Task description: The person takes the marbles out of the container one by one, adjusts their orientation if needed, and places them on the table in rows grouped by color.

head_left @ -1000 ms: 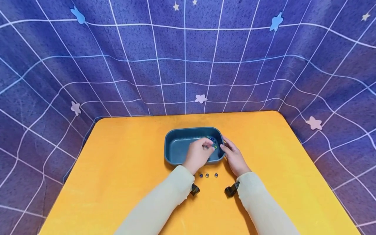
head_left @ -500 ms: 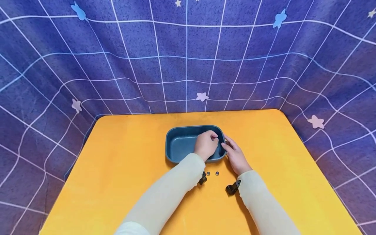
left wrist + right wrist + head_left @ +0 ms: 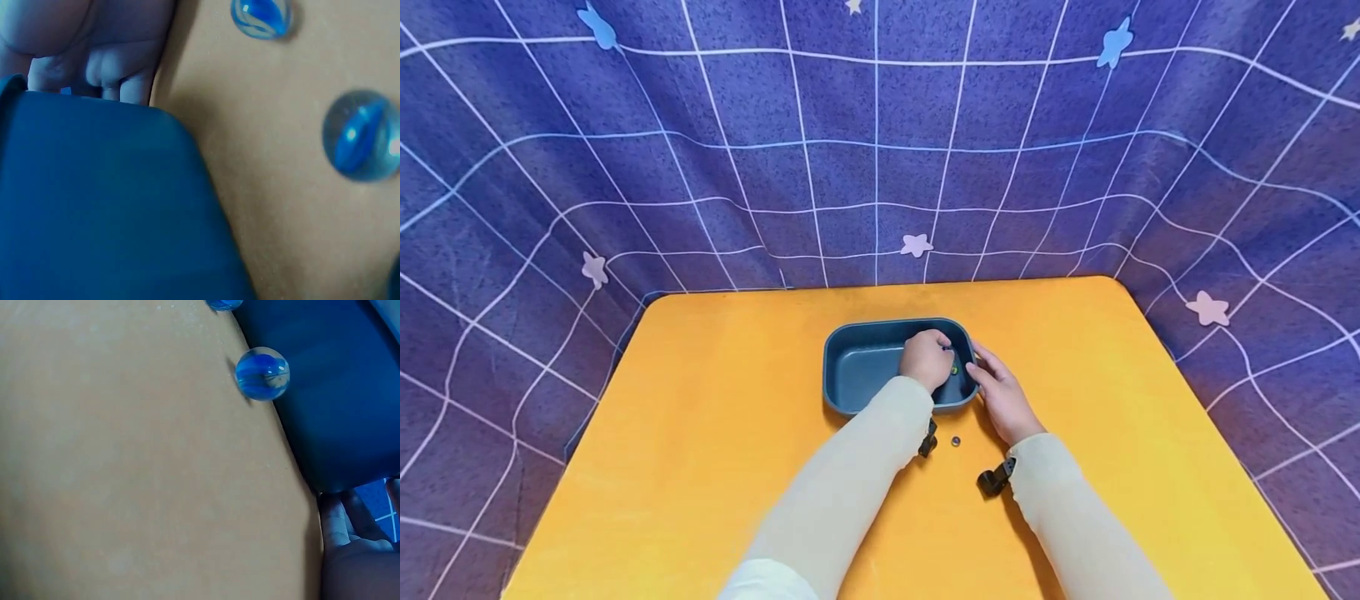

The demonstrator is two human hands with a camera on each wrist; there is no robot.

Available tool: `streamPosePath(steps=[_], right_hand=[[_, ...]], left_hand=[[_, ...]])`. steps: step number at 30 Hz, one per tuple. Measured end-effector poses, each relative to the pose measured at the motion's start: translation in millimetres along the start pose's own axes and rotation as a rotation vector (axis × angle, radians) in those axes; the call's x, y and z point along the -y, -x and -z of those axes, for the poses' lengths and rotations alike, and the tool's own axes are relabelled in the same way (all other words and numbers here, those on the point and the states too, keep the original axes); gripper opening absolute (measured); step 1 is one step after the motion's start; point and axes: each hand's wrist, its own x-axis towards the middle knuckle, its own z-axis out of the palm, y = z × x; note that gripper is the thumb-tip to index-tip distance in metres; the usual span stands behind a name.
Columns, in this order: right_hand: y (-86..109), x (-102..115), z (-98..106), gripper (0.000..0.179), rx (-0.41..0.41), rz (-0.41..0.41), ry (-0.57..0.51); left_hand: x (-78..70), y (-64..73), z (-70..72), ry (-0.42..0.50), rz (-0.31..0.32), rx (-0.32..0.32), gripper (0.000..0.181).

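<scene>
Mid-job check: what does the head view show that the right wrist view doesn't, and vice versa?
Only head: the left hand inside the tray, and a greenish marble beside it.
Only right wrist: a second loose marble, cut off at the frame's top edge.
Both: the right hand at the tray's end, the table and one loose marble.

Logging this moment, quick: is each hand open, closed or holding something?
Left hand: inside the box; open, closed or holding cannot be told.
Right hand: holding the box's end.
</scene>
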Motion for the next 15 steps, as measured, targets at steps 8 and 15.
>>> streamPosePath(steps=[8, 15], right_hand=[[1.4, -0.1, 0.6, 0.052, 0.006, 0.006, -0.008], [1.3, 1.8, 1.2, 0.05, 0.015, 0.01, 0.002]], left_hand=[[-1.0, -5.4, -5.7, -0.056, 0.05, 0.015, 0.019], [-1.0, -8.9, -10.3, -0.074, 0.052, 0.021, 0.022]])
